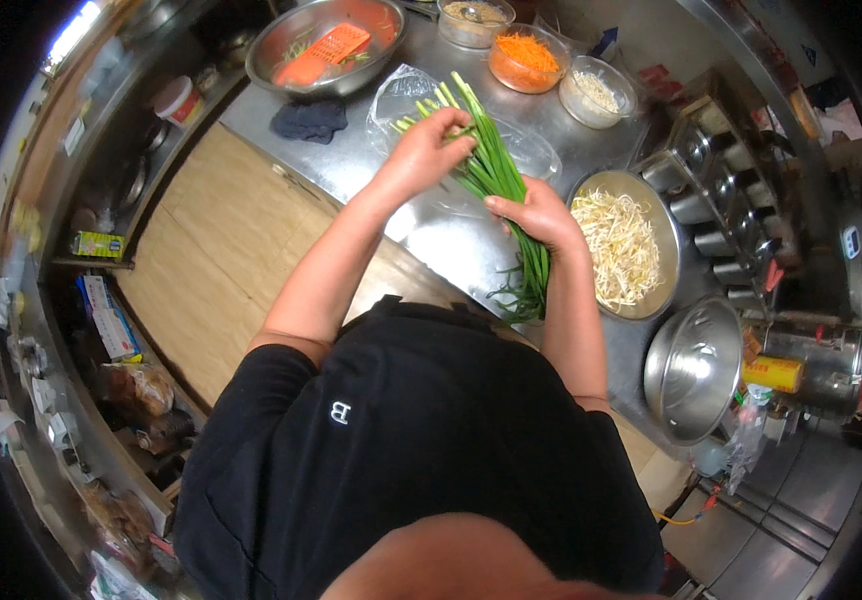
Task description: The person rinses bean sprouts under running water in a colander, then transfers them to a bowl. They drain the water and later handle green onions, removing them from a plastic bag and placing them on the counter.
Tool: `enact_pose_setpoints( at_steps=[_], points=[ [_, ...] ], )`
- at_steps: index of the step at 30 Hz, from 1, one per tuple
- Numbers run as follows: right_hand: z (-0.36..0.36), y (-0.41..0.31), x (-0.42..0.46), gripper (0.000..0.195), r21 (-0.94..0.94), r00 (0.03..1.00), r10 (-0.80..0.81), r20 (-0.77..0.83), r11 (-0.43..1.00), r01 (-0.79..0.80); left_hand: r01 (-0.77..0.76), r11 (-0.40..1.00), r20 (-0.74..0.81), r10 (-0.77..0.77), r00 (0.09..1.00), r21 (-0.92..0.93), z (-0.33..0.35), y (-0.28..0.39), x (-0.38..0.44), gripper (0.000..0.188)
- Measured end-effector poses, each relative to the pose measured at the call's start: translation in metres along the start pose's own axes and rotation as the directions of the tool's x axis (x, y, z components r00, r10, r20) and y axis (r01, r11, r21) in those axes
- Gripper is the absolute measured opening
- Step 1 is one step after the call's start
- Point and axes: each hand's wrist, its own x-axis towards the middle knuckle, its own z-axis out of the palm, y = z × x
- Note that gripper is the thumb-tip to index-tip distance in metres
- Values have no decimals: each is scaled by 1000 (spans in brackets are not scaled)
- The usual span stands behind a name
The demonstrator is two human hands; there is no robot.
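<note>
A long bunch of green garlic chives (501,166) is held above a steel counter (442,251). My right hand (536,214) grips the bunch around its middle, with the dark leafy ends hanging down beside the forearm. At the paler stem ends, my left hand (431,150) has its thumb and fingers pinched at some stems; exactly how many cannot be seen. Beneath the hands lies a clear plastic bag (401,94), partly hidden by the chives. Just right of my right hand sits a steel bowl of bean sprouts (621,247).
A steel basin (258,64) holding an orange grater (333,45) stands at the back left, near a dark cloth (309,121). Clear bowls hold shredded carrot (527,56) and pale shreds (592,90). An empty steel bowl (693,367) is at right.
</note>
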Motion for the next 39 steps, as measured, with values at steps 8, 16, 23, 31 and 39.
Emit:
enact_pose_setpoints(
  at_steps=[8,16,23,31,39],
  points=[
    [2,1,0,28,-119,999,-5,-42,993,0,-50,990,-123,66,990,131,19,-9,-3,24],
    [4,-3,-14,38,-340,962,-176,-207,935,98,10,834,-382,-263,886,-551,-23,-3,19,12],
    [19,-8,-17,38,-640,857,-326,-400,768,-6,-165,813,-405,-93,910,-559,-65,5,17,7],
    [29,-20,-14,26,-753,755,-483,-444,658,-22,-55,919,-295,-68,953,-390,-50,4,4,15],
    [35,-11,-3,44,-830,749,-487,-450,538,-150,-339,820,-77,418,905,462,-29,23,-8,18]
  ],
)
